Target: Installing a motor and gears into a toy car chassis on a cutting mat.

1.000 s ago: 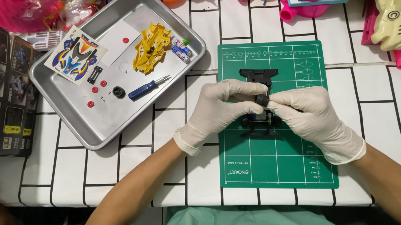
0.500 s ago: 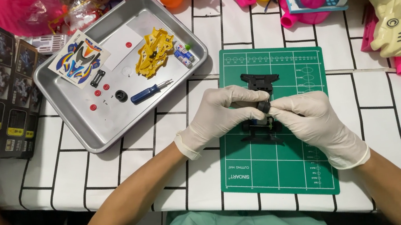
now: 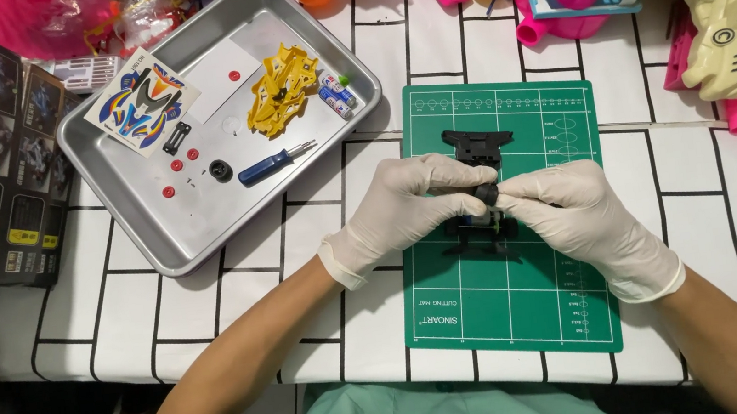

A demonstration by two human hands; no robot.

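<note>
Gripping a small black wheel between them, the left hand and right hand met over the black chassis on the green mat, chassis lengthwise away from the person.

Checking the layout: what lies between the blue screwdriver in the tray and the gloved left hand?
In the head view, only the metal tray rim and bare white tablecloth separate the blue screwdriver from the left hand.

A table covered in white cloth with black brick-pattern lines, evenly lit, dark floor below.
</note>
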